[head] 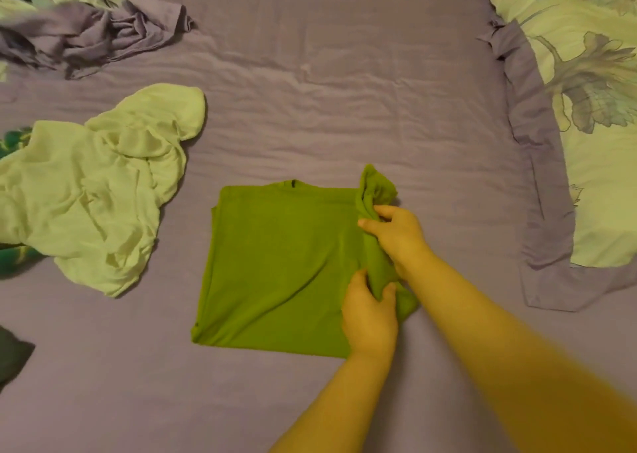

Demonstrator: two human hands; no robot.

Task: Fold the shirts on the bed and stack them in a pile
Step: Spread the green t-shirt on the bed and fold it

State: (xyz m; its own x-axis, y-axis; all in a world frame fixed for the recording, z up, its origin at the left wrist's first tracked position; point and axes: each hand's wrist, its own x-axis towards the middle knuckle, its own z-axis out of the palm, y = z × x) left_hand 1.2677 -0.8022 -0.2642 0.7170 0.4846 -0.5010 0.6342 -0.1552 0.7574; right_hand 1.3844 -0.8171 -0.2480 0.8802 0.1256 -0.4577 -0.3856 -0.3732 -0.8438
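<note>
A green shirt (279, 266) lies flat on the purple bed sheet (344, 108), its left side folded in and its neck at the far edge. The shirt's right edge is bunched into a ridge. My right hand (396, 235) pinches that ridge near the shoulder, just below the loose sleeve. My left hand (368, 318) grips the same ridge lower down, near the hem. A crumpled pale green shirt (93, 190) lies unfolded to the left.
A pillow (593, 125) with a leaf print and purple border lies along the right side. Crumpled purple and patterned bedding (89, 22) fills the far left corner. A patterned teal cloth (13, 259) peeks from under the pale shirt, and a dark cloth (10, 356) sits at the left edge.
</note>
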